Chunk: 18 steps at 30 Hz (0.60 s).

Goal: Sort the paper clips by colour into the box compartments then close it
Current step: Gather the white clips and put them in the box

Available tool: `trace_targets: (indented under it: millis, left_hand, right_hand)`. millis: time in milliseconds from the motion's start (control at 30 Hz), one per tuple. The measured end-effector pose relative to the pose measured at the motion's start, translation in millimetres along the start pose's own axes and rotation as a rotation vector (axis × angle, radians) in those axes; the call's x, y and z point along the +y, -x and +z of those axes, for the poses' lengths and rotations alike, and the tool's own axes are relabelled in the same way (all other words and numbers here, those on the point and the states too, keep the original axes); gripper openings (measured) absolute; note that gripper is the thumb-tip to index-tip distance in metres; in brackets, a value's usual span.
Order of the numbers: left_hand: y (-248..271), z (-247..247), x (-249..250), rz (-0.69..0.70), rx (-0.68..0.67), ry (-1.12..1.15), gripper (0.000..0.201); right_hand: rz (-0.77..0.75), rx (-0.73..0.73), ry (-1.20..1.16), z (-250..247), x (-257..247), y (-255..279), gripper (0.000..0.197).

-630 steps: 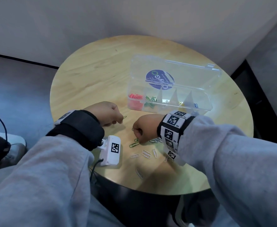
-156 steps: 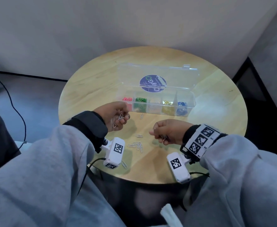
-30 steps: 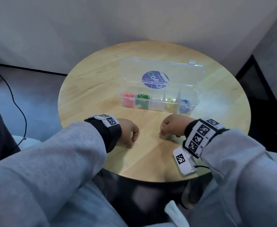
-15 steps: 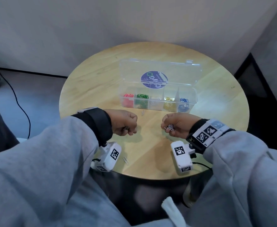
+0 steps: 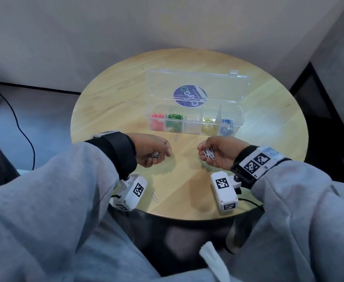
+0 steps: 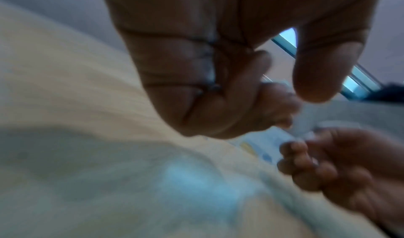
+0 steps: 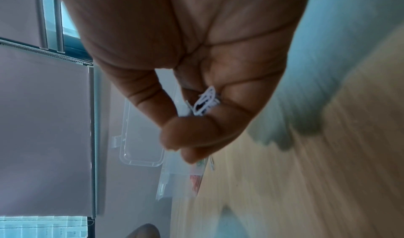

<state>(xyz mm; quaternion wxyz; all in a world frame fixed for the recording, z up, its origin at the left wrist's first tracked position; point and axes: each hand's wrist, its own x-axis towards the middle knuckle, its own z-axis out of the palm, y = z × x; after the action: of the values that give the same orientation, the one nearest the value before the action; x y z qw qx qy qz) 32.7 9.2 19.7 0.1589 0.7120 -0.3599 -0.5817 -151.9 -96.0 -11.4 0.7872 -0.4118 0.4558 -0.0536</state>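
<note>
Hands hover over the surface (image 5: 110, 102), right hand (image 5: 221, 152) and left hand (image 5: 153, 149) each curled around white clips (image 5: 209, 154).

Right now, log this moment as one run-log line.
left hand: holds white clips | right hand: holds white clips | box: open | table: two loose clips

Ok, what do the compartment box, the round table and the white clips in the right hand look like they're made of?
Box: clear, glossy rigid plastic, probably; the coloured clips show through its walls.
Table: light wood or wood veneer with a smooth matte finish; grain lines are visible.
White clips held in the right hand: thin bent wire, seemingly white-coated; the metal beneath cannot be confirmed.
</note>
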Motion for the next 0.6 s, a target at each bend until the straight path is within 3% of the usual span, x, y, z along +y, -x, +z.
trace_targets:
  millis: [67, 167, 300, 400, 600]
  left_hand:
    - [0, 3, 0, 0.018, -0.022, -0.222, 0.026]
    - [1, 9, 1, 0.061, -0.042, -0.684, 0.013]
    - [4, 21, 1, 0.09, -0.115, -1.05, 0.018]
    - [1, 24, -7, 0.091, -0.226, -1.187, 0.025]
    - [-9, 30, -19, 0.141, -0.33, -1.186, 0.018]
  right_hand:
    - [0.012, -0.006, 0.032, 1, -1, 0, 0.021]
    - [-0.003, 0.058, 0.268, 1, -3, -3, 0.022]
    - [-0.071, 0.074, 0.51, 3, -7, -8, 0.032]
    - [-0.078, 0.083, 0.561, 4, -9, -9, 0.032]
    - [-0.056, 0.089, 0.696, 6, -13, -13, 0.029]
